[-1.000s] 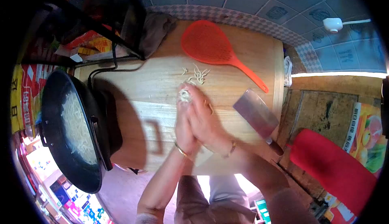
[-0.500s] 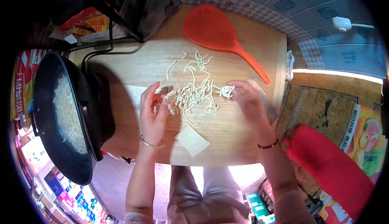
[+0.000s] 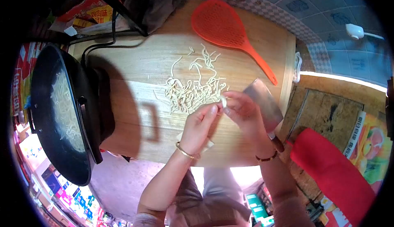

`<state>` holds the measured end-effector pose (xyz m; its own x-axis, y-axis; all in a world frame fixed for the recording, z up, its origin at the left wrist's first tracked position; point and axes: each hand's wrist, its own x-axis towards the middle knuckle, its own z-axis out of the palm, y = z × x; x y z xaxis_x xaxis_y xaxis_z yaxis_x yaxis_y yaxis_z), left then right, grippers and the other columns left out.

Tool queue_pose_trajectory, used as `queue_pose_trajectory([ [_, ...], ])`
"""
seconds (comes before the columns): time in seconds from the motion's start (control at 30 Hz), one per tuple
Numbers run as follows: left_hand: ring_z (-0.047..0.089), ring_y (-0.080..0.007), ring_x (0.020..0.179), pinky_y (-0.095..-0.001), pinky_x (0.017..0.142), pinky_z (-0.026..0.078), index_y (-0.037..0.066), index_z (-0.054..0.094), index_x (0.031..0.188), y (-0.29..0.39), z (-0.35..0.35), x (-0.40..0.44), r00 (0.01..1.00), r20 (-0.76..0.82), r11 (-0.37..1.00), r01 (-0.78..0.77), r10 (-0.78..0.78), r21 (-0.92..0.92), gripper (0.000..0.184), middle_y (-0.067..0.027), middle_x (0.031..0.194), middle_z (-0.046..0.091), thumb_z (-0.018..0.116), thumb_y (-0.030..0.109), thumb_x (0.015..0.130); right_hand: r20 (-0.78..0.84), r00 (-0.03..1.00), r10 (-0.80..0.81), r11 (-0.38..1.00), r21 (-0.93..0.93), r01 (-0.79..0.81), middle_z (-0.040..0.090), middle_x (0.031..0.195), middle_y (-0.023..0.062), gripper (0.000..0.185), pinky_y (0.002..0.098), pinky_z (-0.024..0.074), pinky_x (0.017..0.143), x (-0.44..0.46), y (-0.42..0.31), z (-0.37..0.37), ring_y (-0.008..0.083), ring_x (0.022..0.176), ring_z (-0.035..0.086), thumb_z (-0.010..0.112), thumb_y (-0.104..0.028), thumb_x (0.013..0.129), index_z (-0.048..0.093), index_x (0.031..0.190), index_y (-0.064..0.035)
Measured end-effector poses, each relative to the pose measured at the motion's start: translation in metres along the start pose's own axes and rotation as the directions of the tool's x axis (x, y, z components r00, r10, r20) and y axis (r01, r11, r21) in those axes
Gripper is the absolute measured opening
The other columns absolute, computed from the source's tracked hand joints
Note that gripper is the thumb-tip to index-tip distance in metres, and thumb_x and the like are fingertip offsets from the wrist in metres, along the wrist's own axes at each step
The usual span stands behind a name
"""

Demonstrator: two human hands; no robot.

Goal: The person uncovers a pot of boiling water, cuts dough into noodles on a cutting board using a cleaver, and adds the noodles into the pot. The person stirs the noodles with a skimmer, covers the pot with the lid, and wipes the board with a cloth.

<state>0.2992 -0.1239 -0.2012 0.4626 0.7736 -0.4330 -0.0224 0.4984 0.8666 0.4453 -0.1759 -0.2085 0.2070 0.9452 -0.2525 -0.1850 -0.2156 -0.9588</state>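
My right hand (image 3: 245,111) pinches a short pale noodle piece (image 3: 223,101) between thumb and fingertips, just above the board. Close against it, my left hand (image 3: 200,122) has its thumb and fingers pressed together; whatever lies between them is hidden. Beyond both hands, a loose heap of cut noodles (image 3: 186,95) spreads over the wooden board (image 3: 127,124), with a few longer strands trailing toward the far side. A square of flat dough (image 3: 209,144) shows partly from behind my left wrist. Right beside my right hand lies a cleaver (image 3: 264,104), its dark handle near my wrist.
On the left stands a black wok (image 3: 45,116) with noodles (image 3: 67,114) inside. An orange strainer (image 3: 219,24) rests at the back of the board. A black cord (image 3: 102,46) runs behind the wok. At the right, a red cylindrical object (image 3: 328,165) lies beside printed packaging.
Both hands have come together at the near right of the noodle heap. The noodle clump in my right hand now appears as one small piece. More of the cleaver shows.
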Motion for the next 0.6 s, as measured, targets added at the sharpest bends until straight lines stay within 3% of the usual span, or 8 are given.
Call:
queue_pose_trajectory([
  [0.07, 0.057, -0.0093, 0.085, -0.022, 0.077, 0.045, -0.002, 0.066, 0.104, 0.0, 0.007, 0.003, 0.966, 0.018, 0.9, 0.245, -0.256, -0.359, 0.02, -0.0036, 0.094, 0.064, 0.058, 0.012, 0.092, 0.044, 0.997, -0.059, 0.949, -0.307, 0.069, 0.065, 0.097, 0.0038, 0.029, 0.0277, 0.0478, 0.087, -0.004, -0.003, 0.002, 0.0159, 0.095, 0.062, 0.064, 0.001, 0.083, 0.057, 0.111, -0.0033],
  [0.2, 0.057, -0.0094, 0.087, -0.0221, 0.078, 0.046, -0.004, 0.066, 0.102, -0.014, 0.009, 0.006, 0.989, -0.097, 0.966, 0.087, -0.114, -0.242, 0.018, -0.0047, 0.097, 0.064, 0.06, 0.01, 0.091, 0.035, 0.987, -0.157, 0.837, -0.526, 0.152, 0.064, 0.097, 0.0043, 0.023, 0.0267, 0.0487, 0.083, -0.005, -0.008, 0.012, 0.0142, 0.094, 0.062, 0.063, 0.002, 0.084, 0.057, 0.106, -0.0024],
  [0.27, 0.058, -0.0099, 0.088, -0.0221, 0.078, 0.046, -0.003, 0.066, 0.101, -0.016, 0.01, 0.003, 0.991, -0.136, 0.991, 0.002, -0.02, -0.134, 0.017, -0.0051, 0.097, 0.064, 0.06, 0.008, 0.091, -0.172, 0.984, 0.044, 0.998, -0.031, -0.05, 0.065, 0.096, 0.0051, 0.016, 0.0246, 0.0493, 0.079, -0.005, 0.004, 0.015, 0.0127, 0.092, 0.063, 0.063, 0.001, 0.086, 0.057, 0.101, -0.0024],
  [0.4, 0.059, -0.0116, 0.09, -0.0233, 0.08, 0.046, -0.002, 0.065, 0.101, -0.017, -0.003, -0.004, 0.967, -0.249, 0.988, -0.079, 0.044, -0.131, 0.015, -0.008, 0.098, 0.065, 0.057, 0.004, 0.091, -0.269, 0.963, 0.02, 0.992, -0.112, -0.052, 0.065, 0.094, 0.0046, 0.011, 0.0228, 0.0495, 0.077, -0.004, 0.013, 0.021, 0.0109, 0.09, 0.063, 0.06, 0.0, 0.088, 0.056, 0.097, -0.0027],
  [0.5, 0.057, -0.0149, 0.098, -0.0266, 0.085, 0.046, -0.001, 0.062, 0.104, -0.025, -0.033, -0.007, 0.944, -0.331, 0.949, -0.103, -0.002, -0.299, 0.018, -0.0113, 0.109, 0.062, 0.061, 0.006, 0.088, -0.333, 0.942, 0.036, 0.947, 0.313, 0.074, 0.065, 0.091, 0.0081, 0.015, 0.026, 0.0511, 0.076, -0.006, 0.011, 0.011, 0.0152, 0.088, 0.064, 0.063, -0.002, 0.086, 0.057, 0.1, -0.0019],
  [0.53, 0.054, -0.0203, 0.105, -0.0312, 0.09, 0.044, 0.0, 0.059, 0.11, -0.022, -0.05, -0.006, 0.909, -0.325, 0.965, -0.236, 0.261, 0.116, 0.028, -0.0138, 0.116, 0.058, 0.065, 0.009, 0.084, -0.283, 0.959, -0.024, 0.988, -0.153, -0.02, 0.064, 0.097, 0.0114, 0.023, 0.0308, 0.0504, 0.081, -0.009, 0.008, 0.004, 0.0199, 0.094, 0.063, 0.066, -0.005, 0.083, 0.056, 0.104, -0.0008],
  [0.57, 0.051, -0.0256, 0.113, -0.0358, 0.095, 0.042, 0.001, 0.057, 0.116, -0.019, -0.065, -0.004, 0.843, -0.214, 0.795, -0.336, 0.493, 0.506, 0.039, -0.0163, 0.122, 0.054, 0.07, 0.012, 0.081, -0.209, 0.976, -0.054, 0.805, -0.588, -0.081, 0.063, 0.103, 0.0146, 0.032, 0.0356, 0.0497, 0.085, -0.009, 0.005, 0.001, 0.0246, 0.1, 0.061, 0.07, -0.008, 0.081, 0.055, 0.107, 0.0003],
  [0.6, 0.051, -0.0256, 0.113, -0.0358, 0.095, 0.042, 0.001, 0.057, 0.116, -0.017, -0.075, 0.001, 0.84, -0.217, 0.792, -0.337, 0.497, 0.509, 0.039, -0.0163, 0.122, 0.054, 0.07, 0.012, 0.081, -0.035, 0.974, -0.225, 0.575, -0.812, 0.104, 0.055, 0.12, 0.0195, 0.049, 0.0435, 0.0409, 0.098, -0.004, 0.015, 0.001, 0.0338, 0.116, 0.051, 0.073, -0.015, 0.075, 0.052, 0.116, 0.0008],
])
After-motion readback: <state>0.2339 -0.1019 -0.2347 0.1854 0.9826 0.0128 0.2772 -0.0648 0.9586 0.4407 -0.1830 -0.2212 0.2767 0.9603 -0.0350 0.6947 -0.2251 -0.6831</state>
